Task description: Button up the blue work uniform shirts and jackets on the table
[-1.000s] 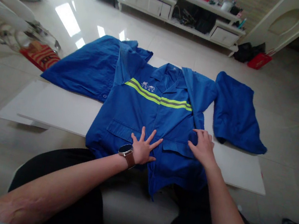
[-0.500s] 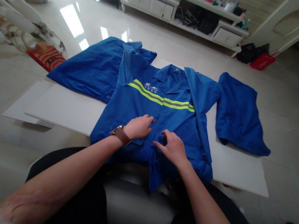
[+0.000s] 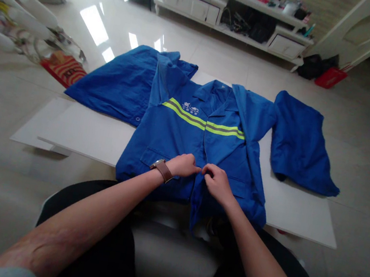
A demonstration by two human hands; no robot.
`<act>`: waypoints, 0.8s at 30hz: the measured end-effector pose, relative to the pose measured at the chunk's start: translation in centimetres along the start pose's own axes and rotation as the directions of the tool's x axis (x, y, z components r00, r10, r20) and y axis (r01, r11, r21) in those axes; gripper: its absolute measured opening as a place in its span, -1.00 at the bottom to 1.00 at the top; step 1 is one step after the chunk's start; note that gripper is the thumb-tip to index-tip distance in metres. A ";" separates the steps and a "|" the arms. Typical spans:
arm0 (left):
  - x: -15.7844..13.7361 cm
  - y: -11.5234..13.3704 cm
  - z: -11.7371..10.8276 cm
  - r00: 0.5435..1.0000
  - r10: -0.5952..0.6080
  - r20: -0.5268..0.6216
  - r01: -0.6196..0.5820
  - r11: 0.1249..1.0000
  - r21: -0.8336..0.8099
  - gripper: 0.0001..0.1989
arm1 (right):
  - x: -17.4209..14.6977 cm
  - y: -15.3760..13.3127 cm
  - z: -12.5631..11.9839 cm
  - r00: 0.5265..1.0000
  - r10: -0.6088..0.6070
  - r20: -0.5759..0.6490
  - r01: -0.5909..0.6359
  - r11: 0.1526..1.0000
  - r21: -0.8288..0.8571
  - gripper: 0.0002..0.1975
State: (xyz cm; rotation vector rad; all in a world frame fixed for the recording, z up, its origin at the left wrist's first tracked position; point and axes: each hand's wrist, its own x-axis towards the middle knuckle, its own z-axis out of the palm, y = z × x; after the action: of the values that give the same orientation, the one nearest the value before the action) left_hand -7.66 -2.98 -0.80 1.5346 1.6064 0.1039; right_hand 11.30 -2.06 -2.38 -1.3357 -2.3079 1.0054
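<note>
A blue work jacket (image 3: pixel 174 136) with a yellow-and-grey reflective stripe across the chest lies front up, collar away from me. At its front opening, below the stripe, both my hands meet. My left hand (image 3: pixel 185 165), with a brown-strapped watch on the wrist, is closed on the jacket's front edge. Fingers curled, my right hand (image 3: pixel 216 179) pinches the opposite edge right beside it. The fingertips nearly touch, and whatever small part lies between them is hidden. The jacket's lower front hangs past the table's near edge.
The jacket rests on a white table (image 3: pixel 82 133). Folded blue cloth (image 3: pixel 116 84) lies at the left and another blue garment piece (image 3: pixel 303 144) at the right. A red-striped bag (image 3: pixel 65 70) stands beyond the left side. A white cabinet (image 3: pixel 192 7) is across the floor.
My hands have come together at the jacket's front opening, the left moving right and slightly down. Fingers that were apart are now closed on the edges. The view has shifted slightly.
</note>
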 end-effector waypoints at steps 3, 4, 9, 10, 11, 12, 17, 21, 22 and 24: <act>0.7 0.1 0.5 0.999 -0.027 0.041 0.033 0.985 -0.168 -0.75 | -0.2 0.3 -0.4 0.997 0.052 -0.052 -0.046 0.992 0.122 -0.77; 0.9 0.0 0.6 0.998 -0.033 0.050 0.043 0.974 -0.222 -0.78 | -0.2 0.4 -0.6 0.995 0.080 -0.064 -0.071 0.987 0.142 -0.76; 1.1 0.3 0.4 0.999 -0.013 0.048 0.035 0.878 -0.477 -0.80 | -0.6 -0.2 -0.8 0.987 0.132 -0.089 -0.123 0.987 0.099 -0.85; 1.0 0.4 0.2 1.000 -0.005 0.029 0.019 0.862 -0.507 -0.80 | -0.7 -0.4 -0.7 0.989 0.123 -0.085 -0.119 0.991 0.056 -0.83; 0.9 0.5 0.2 1.000 0.007 0.010 -0.001 0.850 -0.527 -0.80 | -0.8 -0.5 -0.6 0.990 0.111 -0.081 -0.111 0.994 0.003 -0.77; 0.9 0.5 0.1 1.000 0.027 -0.006 -0.026 0.843 -0.537 -0.79 | -0.9 -0.6 -0.4 0.992 0.100 -0.081 -0.105 0.993 -0.056 -0.73; 1.1 0.2 0.0 0.982 0.188 0.015 -0.156 0.852 -0.499 -0.76 | -1.0 -0.8 0.1 0.989 0.108 -0.104 -0.133 0.952 -0.276 -0.82; 1.3 -0.4 -0.4 0.966 0.249 0.065 -0.207 0.903 -0.377 -0.78 | -1.0 -0.9 -0.2 0.992 0.102 -0.072 -0.119 0.945 -0.305 -0.79; 1.2 -0.5 -0.6 0.968 0.240 0.076 -0.203 0.921 -0.331 -0.80 | -0.9 -1.0 -0.3 0.995 0.084 -0.061 -0.099 0.947 -0.305 -0.78; 1.0 -0.6 -0.7 0.974 0.202 0.097 -0.171 0.950 -0.260 -0.82 | -0.9 -0.9 -0.4 0.998 0.041 -0.038 -0.050 0.958 -0.284 -0.77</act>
State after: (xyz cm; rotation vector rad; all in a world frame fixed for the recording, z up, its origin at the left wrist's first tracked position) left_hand -8.38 -1.99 -1.25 1.4625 1.2949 0.3002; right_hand 11.42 -2.94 -1.33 -1.5051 -2.4791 0.6758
